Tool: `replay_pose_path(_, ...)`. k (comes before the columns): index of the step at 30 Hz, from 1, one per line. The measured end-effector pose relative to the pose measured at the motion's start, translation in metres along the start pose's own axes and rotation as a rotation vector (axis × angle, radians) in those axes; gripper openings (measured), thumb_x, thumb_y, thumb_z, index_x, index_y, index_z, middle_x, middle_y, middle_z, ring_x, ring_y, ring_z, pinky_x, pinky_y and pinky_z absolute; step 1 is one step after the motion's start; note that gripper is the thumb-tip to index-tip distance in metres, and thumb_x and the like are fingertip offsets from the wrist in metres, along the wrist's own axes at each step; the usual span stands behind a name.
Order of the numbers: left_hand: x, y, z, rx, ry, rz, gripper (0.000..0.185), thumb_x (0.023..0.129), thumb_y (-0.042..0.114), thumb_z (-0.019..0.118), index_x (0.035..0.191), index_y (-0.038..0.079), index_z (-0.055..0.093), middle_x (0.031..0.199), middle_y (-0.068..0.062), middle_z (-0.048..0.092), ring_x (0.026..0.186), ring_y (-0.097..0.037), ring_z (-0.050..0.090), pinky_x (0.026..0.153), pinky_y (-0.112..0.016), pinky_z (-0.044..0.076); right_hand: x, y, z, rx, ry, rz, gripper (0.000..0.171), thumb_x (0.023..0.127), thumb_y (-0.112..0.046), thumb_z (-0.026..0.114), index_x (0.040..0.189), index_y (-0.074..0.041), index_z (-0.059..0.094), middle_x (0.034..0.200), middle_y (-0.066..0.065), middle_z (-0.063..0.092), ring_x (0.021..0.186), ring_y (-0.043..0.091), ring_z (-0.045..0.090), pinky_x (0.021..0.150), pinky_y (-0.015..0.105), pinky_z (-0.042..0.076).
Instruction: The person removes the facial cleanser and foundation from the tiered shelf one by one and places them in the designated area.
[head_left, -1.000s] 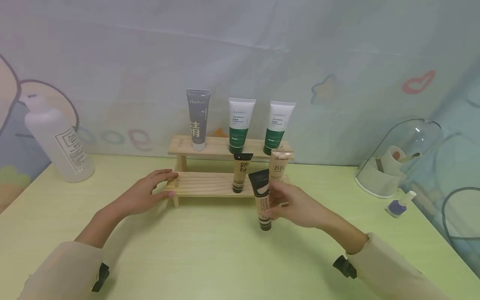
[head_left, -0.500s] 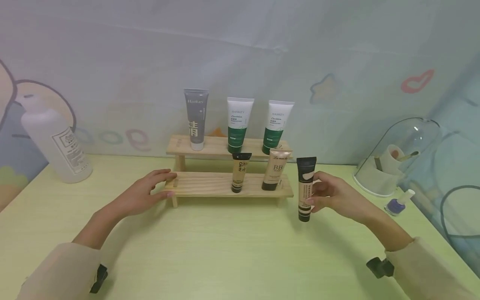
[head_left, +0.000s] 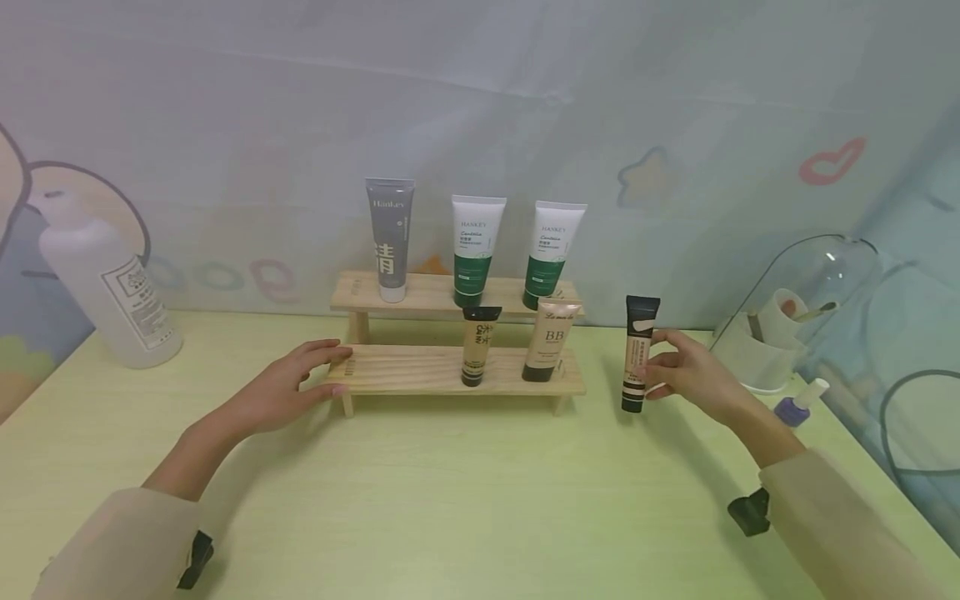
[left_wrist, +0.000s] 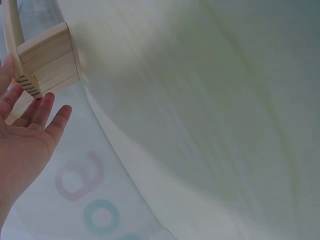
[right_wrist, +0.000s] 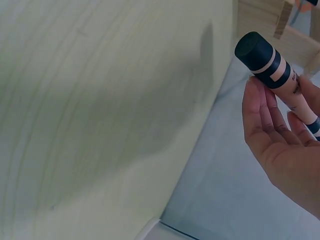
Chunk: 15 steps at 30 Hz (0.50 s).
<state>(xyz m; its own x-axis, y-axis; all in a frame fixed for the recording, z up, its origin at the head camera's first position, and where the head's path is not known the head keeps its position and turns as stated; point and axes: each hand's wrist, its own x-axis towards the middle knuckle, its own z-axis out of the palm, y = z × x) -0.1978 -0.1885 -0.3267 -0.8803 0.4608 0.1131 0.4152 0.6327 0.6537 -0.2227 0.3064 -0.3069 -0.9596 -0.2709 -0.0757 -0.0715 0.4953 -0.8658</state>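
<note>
In the head view, my right hand (head_left: 693, 375) pinches an upright black and beige cosmetic tube (head_left: 638, 354) between thumb and fingers. The tube is to the right of a two-tier wooden stand (head_left: 405, 367). Its black cap (right_wrist: 254, 51) hangs above the table in the right wrist view. My left hand (head_left: 281, 387) holds the left end of the stand's lower board, thumb at the front edge and fingers at the back corner. On that board stand a small gold tube (head_left: 476, 346) and a BB cream tube (head_left: 551, 340).
On the upper board stand a grey tube (head_left: 391, 237) and two white-and-green tubes (head_left: 472, 250). A white pump bottle (head_left: 108, 287) is at the far left. A clear dome (head_left: 832, 267) over white holders and a purple nail polish bottle (head_left: 792, 412) stand at the right.
My right hand has carried the black and beige tube from in front of the stand to its right side, then slightly back toward the wall. My left hand stays on the stand.
</note>
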Motion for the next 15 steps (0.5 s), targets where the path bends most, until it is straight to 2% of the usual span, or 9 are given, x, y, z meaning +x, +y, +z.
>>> replay_pose_path(15, 0.0, -0.002, 0.0, 0.026, 0.002, 0.013, 0.054, 0.093, 0.027, 0.054, 0.136, -0.001, 0.039, 0.142, -0.026, 0.025, 0.127, -0.046, 0.024, 0.093, -0.062, 0.029, 0.031, 0.022, 0.002, 0.033, -0.003, 0.098, 0.052, 0.092, -0.015, 0.056, 0.131, 0.005, 0.028, 0.101, 0.018, 0.056, 0.073, 0.021, 0.057, 0.07, 0.039, 0.053)
